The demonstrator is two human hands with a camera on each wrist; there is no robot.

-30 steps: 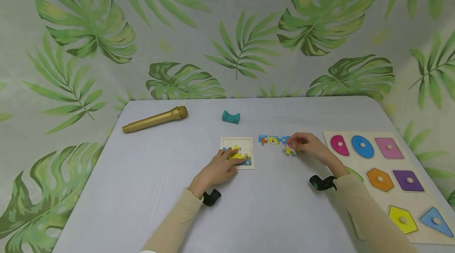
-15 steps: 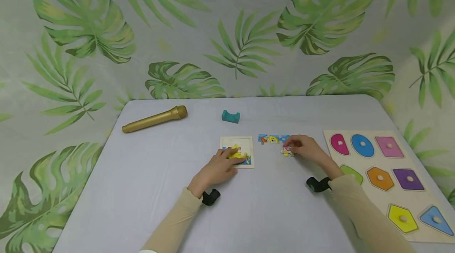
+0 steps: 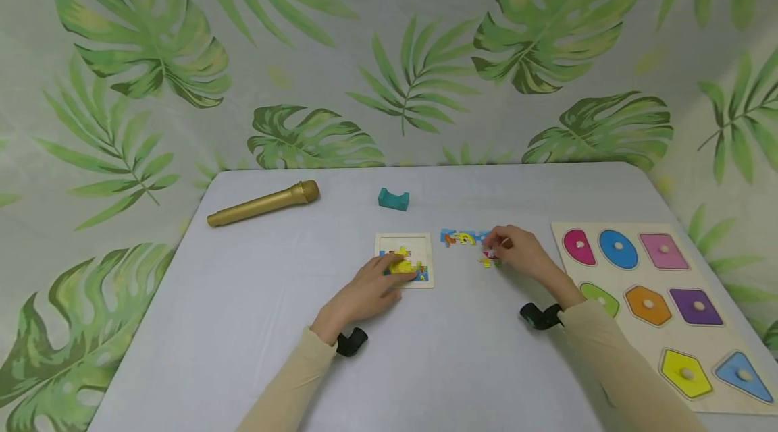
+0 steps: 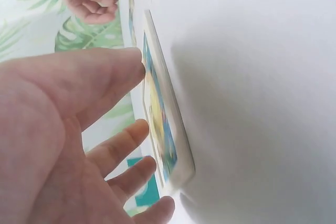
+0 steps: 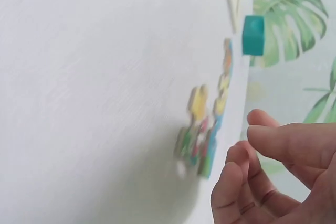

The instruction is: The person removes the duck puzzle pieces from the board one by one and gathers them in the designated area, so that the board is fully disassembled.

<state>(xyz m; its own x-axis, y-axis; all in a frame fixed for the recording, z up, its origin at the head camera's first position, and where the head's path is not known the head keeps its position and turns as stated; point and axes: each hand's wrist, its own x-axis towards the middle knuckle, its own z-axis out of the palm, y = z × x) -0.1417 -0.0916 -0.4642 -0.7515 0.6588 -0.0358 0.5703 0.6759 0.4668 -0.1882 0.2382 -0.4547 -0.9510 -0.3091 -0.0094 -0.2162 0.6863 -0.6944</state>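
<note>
My left hand (image 3: 363, 289) rests its spread fingers on a small wooden puzzle tray (image 3: 425, 237), over the yellow and blue pieces in its lower part. The left wrist view shows the fingertips along the tray's edge, with the thumb apart from the other fingers. My right hand (image 3: 524, 255) is just above loose jigsaw pieces on the table, its fingers loosely bent. Nothing shows between its thumb and fingers in the right wrist view. A blue row of pieces (image 3: 464, 237) lies right of the tray. Beside it lies a pink, yellow and green cluster (image 5: 198, 103), partly hidden by the right hand in the head view.
A teal block with a curved notch (image 3: 394, 200) sits behind the tray. A gold toy microphone (image 3: 264, 204) lies at the back left. On the right is a wooden shape board (image 3: 644, 344) with knobbed coloured shapes, partly under the right forearm.
My right hand has moved slightly left; the pink, yellow and green cluster shifted left against the blue row, and the fingers have come away from it. My left hand stays on the tray.
</note>
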